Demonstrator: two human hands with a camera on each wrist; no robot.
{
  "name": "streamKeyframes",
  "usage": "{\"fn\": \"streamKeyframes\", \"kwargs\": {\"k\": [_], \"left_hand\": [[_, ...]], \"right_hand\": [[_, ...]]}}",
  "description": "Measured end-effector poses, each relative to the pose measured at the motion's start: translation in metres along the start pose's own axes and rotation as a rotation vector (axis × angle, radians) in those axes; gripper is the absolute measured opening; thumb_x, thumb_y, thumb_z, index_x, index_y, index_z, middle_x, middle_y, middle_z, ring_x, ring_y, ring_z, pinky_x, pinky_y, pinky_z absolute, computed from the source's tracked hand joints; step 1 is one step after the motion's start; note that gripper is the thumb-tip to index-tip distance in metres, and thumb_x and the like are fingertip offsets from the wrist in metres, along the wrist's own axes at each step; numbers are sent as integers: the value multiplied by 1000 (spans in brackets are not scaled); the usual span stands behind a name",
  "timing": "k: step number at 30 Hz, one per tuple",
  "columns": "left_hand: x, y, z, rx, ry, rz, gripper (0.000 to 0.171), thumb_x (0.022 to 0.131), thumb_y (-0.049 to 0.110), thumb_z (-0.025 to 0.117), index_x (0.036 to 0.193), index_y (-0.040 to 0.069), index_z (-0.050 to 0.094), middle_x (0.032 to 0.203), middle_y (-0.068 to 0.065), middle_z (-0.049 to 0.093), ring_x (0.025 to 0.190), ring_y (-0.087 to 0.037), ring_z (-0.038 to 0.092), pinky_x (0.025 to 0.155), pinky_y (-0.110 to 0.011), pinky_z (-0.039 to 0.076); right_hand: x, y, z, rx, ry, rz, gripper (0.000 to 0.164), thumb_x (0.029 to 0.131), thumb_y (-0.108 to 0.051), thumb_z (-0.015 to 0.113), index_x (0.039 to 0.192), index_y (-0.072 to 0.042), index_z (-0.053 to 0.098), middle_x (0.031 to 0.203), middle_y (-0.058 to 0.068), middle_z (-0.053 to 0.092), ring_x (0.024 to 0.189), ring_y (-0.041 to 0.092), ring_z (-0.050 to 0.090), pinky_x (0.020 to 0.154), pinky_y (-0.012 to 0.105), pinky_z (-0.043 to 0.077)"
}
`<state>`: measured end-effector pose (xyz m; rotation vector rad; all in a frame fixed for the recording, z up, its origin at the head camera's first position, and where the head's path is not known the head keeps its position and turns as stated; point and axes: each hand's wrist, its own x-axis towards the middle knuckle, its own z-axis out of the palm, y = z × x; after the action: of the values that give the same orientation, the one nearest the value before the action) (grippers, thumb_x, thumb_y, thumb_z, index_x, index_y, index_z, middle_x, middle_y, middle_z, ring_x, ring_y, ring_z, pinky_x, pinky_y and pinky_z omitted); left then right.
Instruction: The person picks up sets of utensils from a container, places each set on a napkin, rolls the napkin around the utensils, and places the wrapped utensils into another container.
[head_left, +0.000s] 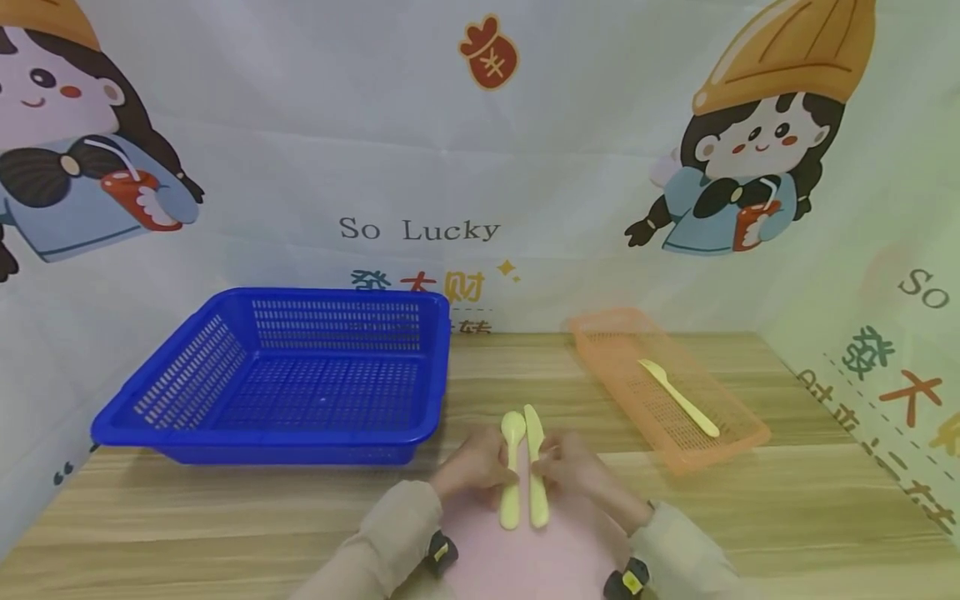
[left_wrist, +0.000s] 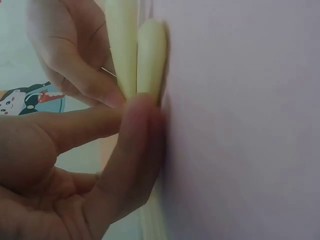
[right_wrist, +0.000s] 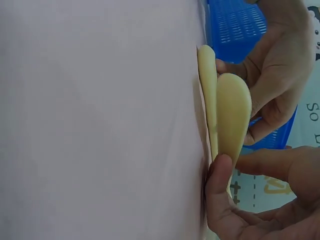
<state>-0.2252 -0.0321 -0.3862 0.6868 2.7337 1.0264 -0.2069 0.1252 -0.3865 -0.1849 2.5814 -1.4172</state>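
In the head view your left hand (head_left: 476, 463) pinches the yellow spoon (head_left: 513, 428) and your right hand (head_left: 576, 467) the yellow knife (head_left: 535, 428), side by side right of the blue basket (head_left: 292, 447); in the left wrist view, your fingers (left_wrist: 131, 150) clasp the spoon's handle (left_wrist: 152, 55), and in the right wrist view, the knife's handle (right_wrist: 234, 105).

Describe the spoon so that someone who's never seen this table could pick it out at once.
In the head view, find the blue basket on the wooden table. To its right, the left hand pinches a pale yellow spoon. Its rounded bowl sets it apart from the held knife beside it and the loose knife in the orange basket.
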Motion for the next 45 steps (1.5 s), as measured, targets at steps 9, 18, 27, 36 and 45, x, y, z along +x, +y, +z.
{"fn": "streamKeyframes", "kwargs": {"k": [9,18,27,36,45], "left_hand": [[0,7,-1,9,-44,-76,17,65,0,72,58,-2,56,52,-1,49,43,-8,46,41,-14,37],[1,10,-2,-98,-89,-148,15,67,-6,67,63,-2,53,54,-6,51,44,-21,59,38,-17,44],[2,11,-1,-140,-108,-192,15,68,-7,66,67,-2,52,58,-8,50,44,-21,59,39,-20,46],[3,12,0,-124,-104,-160,14,68,-7,66,64,-3,53,54,-8,52,41,-19,57,37,-19,45],[3,12,2,-74,-95,-115,18,69,-1,68,56,-1,56,47,-10,55,33,-6,43,33,-13,36]], "right_hand": [[8,-5,6,-92,-4,44,30,77,-1,62,101,13,51,61,9,56,50,12,52,45,23,45],[10,-5,6,-156,10,4,16,74,-1,64,84,7,54,62,8,55,52,13,51,47,22,45],[9,-7,5,-176,-19,-16,11,74,-1,64,71,1,54,59,6,54,48,12,50,43,19,41],[7,-10,6,-200,-32,-19,8,73,3,64,75,3,57,63,6,56,51,12,51,46,22,46],[6,-11,4,-245,-65,-17,12,69,7,64,81,6,60,69,8,56,57,14,53,53,24,49]]}}
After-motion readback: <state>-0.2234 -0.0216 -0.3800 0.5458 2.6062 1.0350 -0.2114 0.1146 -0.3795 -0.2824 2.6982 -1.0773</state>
